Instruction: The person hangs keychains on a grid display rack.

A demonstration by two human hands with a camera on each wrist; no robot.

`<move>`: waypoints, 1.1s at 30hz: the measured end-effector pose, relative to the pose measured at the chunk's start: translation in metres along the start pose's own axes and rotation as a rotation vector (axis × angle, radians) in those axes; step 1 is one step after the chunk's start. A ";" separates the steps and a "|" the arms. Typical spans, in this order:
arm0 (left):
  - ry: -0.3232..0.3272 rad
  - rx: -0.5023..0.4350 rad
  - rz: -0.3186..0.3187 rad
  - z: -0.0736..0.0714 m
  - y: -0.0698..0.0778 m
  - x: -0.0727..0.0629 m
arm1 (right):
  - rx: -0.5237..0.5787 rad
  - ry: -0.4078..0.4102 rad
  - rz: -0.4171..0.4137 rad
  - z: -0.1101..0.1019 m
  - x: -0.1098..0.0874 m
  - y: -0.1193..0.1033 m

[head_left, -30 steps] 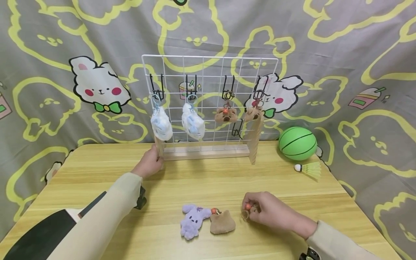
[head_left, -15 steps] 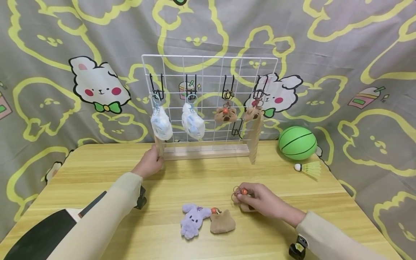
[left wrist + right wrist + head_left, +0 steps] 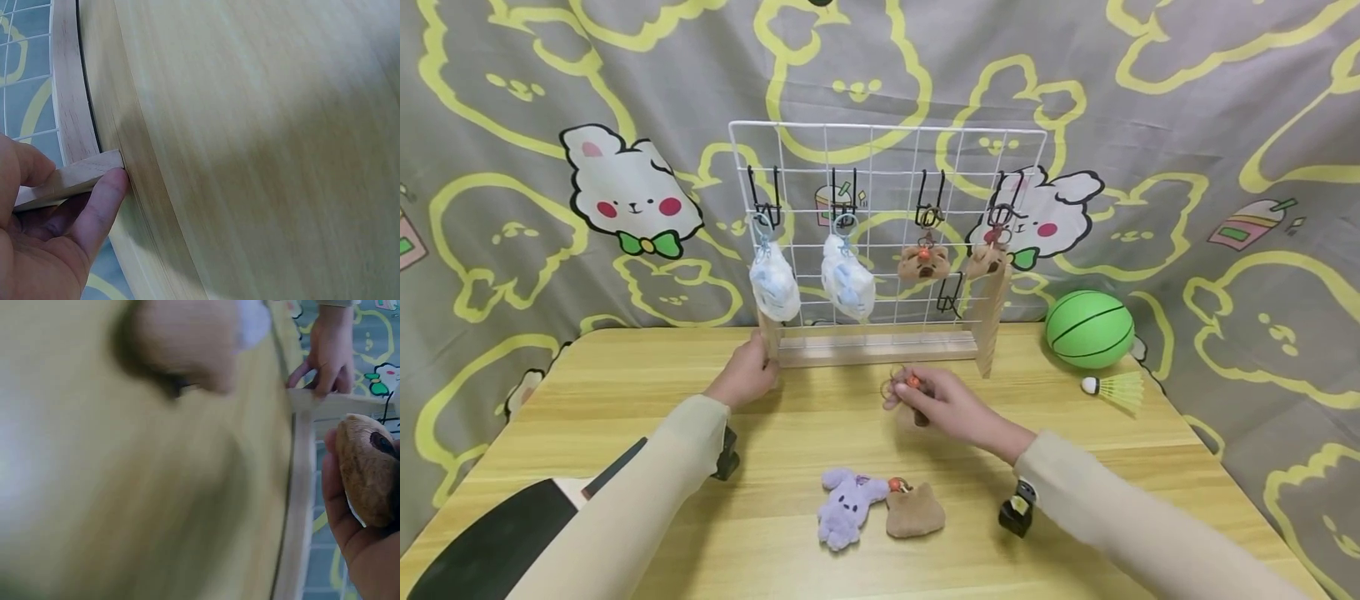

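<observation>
My left hand (image 3: 743,375) grips the left wooden foot (image 3: 81,172) of a white wire grid rack (image 3: 876,350), thumb and fingers on opposite sides of it. In the head view my right hand (image 3: 953,408) pinches a brown plush keychain (image 3: 365,472) by its ring end, just in front of the rack's base. An orange bell (image 3: 913,382) and a metal ring show at the fingertips. From black hooks on the grid hang two white-and-blue plush keychains (image 3: 848,282) and two brown bear keychains (image 3: 923,263). A lower black hook (image 3: 949,296) bears nothing.
Near the table's front lie a purple rabbit plush (image 3: 842,510) and a brown plush keychain (image 3: 914,511) face down. A green ball (image 3: 1090,329) and a yellow shuttlecock (image 3: 1112,389) rest at the right. A patterned curtain (image 3: 700,92) hangs behind the rack.
My right hand has lifted the brown plush keychain from the right front of the table and carried it left and back toward the rack. My left hand has stayed on the foot.
</observation>
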State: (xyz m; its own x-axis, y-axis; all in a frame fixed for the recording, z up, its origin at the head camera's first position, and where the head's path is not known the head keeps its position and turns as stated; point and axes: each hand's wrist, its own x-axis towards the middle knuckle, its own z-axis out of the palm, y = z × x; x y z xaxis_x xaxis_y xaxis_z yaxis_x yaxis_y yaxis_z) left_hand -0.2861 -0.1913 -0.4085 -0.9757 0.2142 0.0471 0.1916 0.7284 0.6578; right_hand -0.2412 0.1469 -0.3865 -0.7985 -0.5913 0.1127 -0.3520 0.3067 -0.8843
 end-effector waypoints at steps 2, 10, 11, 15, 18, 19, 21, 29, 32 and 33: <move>0.002 0.010 0.007 -0.001 0.000 0.000 | 0.021 0.009 -0.016 0.004 0.015 -0.007; 0.024 0.026 0.025 -0.007 0.000 -0.002 | 0.172 0.082 -0.018 0.037 0.070 -0.029; 0.029 0.031 0.029 -0.007 0.000 -0.002 | 0.193 0.093 -0.011 0.042 0.075 -0.031; 0.047 0.036 0.039 -0.007 0.001 -0.002 | 0.291 0.135 0.010 0.060 0.093 -0.037; 0.049 0.023 0.036 -0.006 0.002 -0.001 | 0.346 0.173 0.007 0.069 0.103 -0.042; 0.047 0.015 0.035 -0.005 0.002 -0.001 | 0.362 0.184 0.006 0.071 0.106 -0.044; 0.044 0.013 0.037 -0.004 0.002 -0.001 | 0.396 0.205 0.007 0.075 0.111 -0.047; 0.045 0.035 0.041 0.001 -0.002 0.000 | 0.467 0.216 0.054 0.087 0.122 -0.050; 0.029 0.028 0.031 0.001 -0.004 0.001 | 0.467 0.229 0.073 0.089 0.125 -0.051; 0.024 0.027 0.029 0.001 -0.005 0.001 | 0.464 0.234 0.077 0.090 0.126 -0.051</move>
State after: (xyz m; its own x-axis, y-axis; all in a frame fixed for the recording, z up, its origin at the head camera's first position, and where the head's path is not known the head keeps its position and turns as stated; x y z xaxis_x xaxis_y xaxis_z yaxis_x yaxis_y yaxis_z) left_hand -0.2882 -0.1938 -0.4124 -0.9719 0.2197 0.0842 0.2222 0.7395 0.6355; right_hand -0.2794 -0.0103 -0.3678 -0.9200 -0.3814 0.0908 -0.0769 -0.0516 -0.9957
